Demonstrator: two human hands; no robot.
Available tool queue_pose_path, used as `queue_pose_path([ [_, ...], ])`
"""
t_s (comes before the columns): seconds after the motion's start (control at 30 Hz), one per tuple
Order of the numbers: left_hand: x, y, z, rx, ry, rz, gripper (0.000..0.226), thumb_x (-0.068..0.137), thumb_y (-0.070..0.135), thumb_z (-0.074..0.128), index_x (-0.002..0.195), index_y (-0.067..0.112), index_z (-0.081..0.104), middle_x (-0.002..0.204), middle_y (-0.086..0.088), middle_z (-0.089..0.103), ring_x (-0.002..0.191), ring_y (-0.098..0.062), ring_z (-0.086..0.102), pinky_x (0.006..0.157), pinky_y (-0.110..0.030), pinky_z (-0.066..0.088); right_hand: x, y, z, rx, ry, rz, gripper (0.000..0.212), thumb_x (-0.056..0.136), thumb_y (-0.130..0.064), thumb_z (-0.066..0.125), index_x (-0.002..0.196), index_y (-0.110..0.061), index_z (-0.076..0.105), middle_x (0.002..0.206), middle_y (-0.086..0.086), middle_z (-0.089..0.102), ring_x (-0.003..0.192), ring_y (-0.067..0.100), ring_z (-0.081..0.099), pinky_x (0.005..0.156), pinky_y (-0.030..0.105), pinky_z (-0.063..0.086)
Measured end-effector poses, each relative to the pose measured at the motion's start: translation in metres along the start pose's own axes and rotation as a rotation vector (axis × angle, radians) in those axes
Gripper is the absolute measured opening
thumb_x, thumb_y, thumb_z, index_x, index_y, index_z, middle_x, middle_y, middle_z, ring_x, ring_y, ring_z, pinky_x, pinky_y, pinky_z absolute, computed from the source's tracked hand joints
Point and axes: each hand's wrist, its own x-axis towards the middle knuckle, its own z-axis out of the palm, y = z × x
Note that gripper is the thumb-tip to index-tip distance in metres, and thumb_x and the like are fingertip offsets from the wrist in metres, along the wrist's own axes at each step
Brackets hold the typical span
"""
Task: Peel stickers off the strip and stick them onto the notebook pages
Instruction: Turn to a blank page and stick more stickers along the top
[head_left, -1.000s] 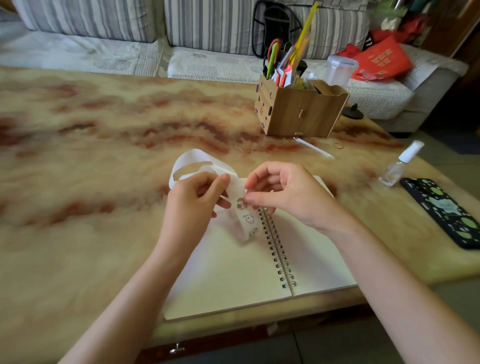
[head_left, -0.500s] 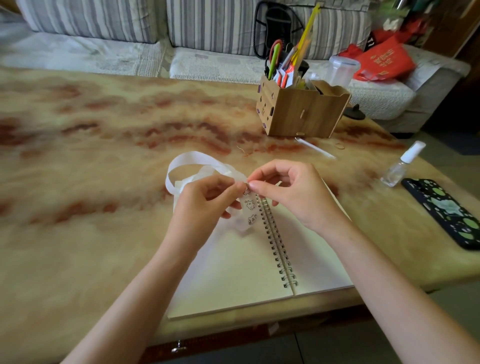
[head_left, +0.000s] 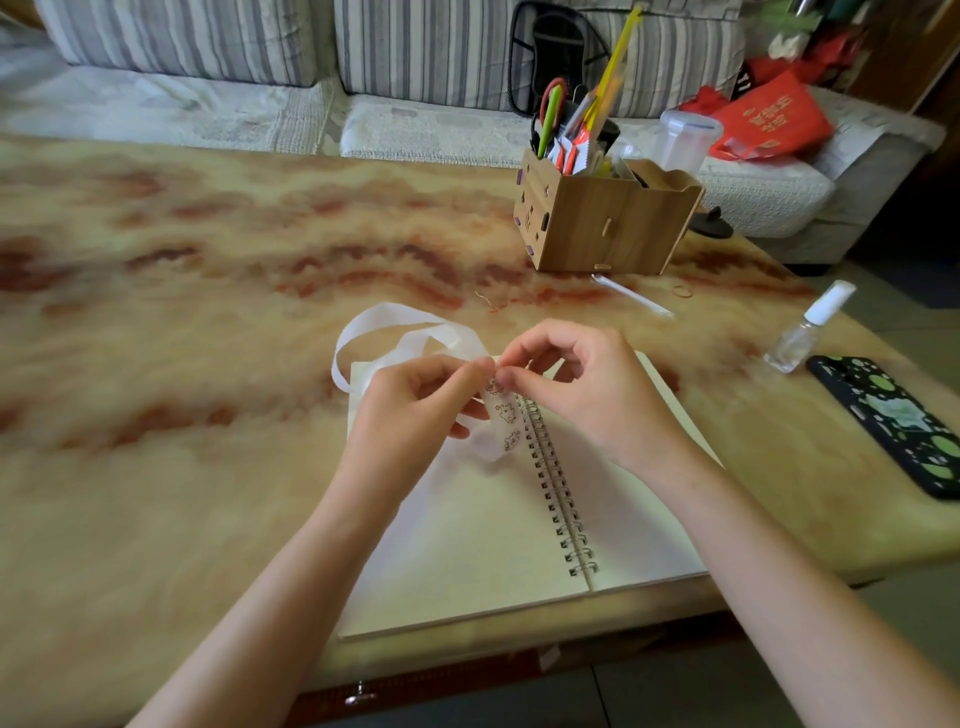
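Pinching the sticker strip between thumb and forefinger, your left hand holds it just over the open notebook, near the top of the spiral binding. Your right hand meets it there, fingertips closed on the strip's upper part beside the first printed sticker. The strip's white tail loops away over the worktop. Farther off stands a wooden pen box; a spray bottle and phone sit at your right.
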Motion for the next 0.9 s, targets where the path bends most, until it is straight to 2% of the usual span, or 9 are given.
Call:
queue_pose_path([
  [0.17,0.001,-0.002,-0.001,0.037,0.038,-0.009,0.021,0.09,0.022,0.061,0.077,0.012,0.074,0.072,-0.002,0.074,0.066,-0.008,0.067,0.056,-0.016,0.049,-0.003,0.001,0.001,-0.09,-0.027,-0.062,0.009,0.083,-0.01,0.071,0.08,-0.018,0.067,0.078,-0.006,0.067,0.068,0.008,0.055,0.06,0.012,0.037],
  [0.37,0.002,-0.003,-0.001,0.029,0.052,-0.035,0.023,0.09,0.023,0.061,0.079,0.007,0.073,0.075,-0.009,0.073,0.064,-0.007,0.066,0.056,-0.017,0.05,-0.002,0.006,0.004,-0.227,-0.023,-0.126,0.006,0.088,-0.019,0.066,0.083,-0.021,0.063,0.082,-0.014,0.057,0.075,0.01,0.047,0.068,0.021,0.035],
  [0.53,0.003,-0.004,-0.002,-0.017,0.029,-0.087,0.025,0.09,0.024,0.061,0.081,0.003,0.072,0.072,-0.002,0.07,0.062,-0.004,0.066,0.055,-0.016,0.05,-0.001,0.004,0.004,-0.171,-0.047,-0.106,0.008,0.089,-0.018,0.064,0.083,-0.022,0.061,0.086,-0.01,0.059,0.076,0.014,0.049,0.07,0.024,0.04],
  [0.6,0.003,-0.004,-0.003,-0.022,0.031,-0.092,0.024,0.091,0.024,0.061,0.079,0.006,0.071,0.066,0.005,0.068,0.062,-0.004,0.066,0.054,-0.015,0.05,0.0,0.001,0.003,-0.08,-0.051,-0.077,0.01,0.09,-0.014,0.064,0.082,-0.021,0.061,0.087,-0.005,0.06,0.077,0.017,0.05,0.071,0.023,0.04],
  [0.7,0.004,-0.006,-0.003,0.041,0.047,-0.071,0.025,0.091,0.024,0.06,0.077,0.007,0.07,0.06,0.008,0.067,0.063,-0.005,0.066,0.058,-0.018,0.051,0.004,0.0,-0.002,0.062,0.0,-0.004,0.013,0.09,-0.013,0.064,0.082,-0.024,0.062,0.08,-0.014,0.059,0.072,0.01,0.049,0.071,0.018,0.041],
  [0.8,0.004,-0.009,-0.002,0.096,0.043,-0.079,0.024,0.091,0.025,0.059,0.08,0.007,0.072,0.067,0.002,0.071,0.07,-0.012,0.067,0.064,-0.025,0.052,0.01,0.007,-0.017,0.233,0.031,0.172,0.012,0.09,-0.009,0.062,0.083,-0.019,0.064,0.072,-0.006,0.061,0.063,0.006,0.053,0.06,0.017,0.045],
  [0.9,0.003,-0.012,0.0,0.116,0.024,-0.097,0.022,0.091,0.026,0.059,0.081,0.011,0.073,0.072,-0.002,0.073,0.069,-0.012,0.065,0.064,-0.026,0.051,0.018,0.026,-0.031,0.242,0.035,0.363,0.01,0.09,-0.004,0.061,0.084,-0.01,0.064,0.074,0.001,0.064,0.056,0.005,0.056,0.048,0.015,0.043],
])
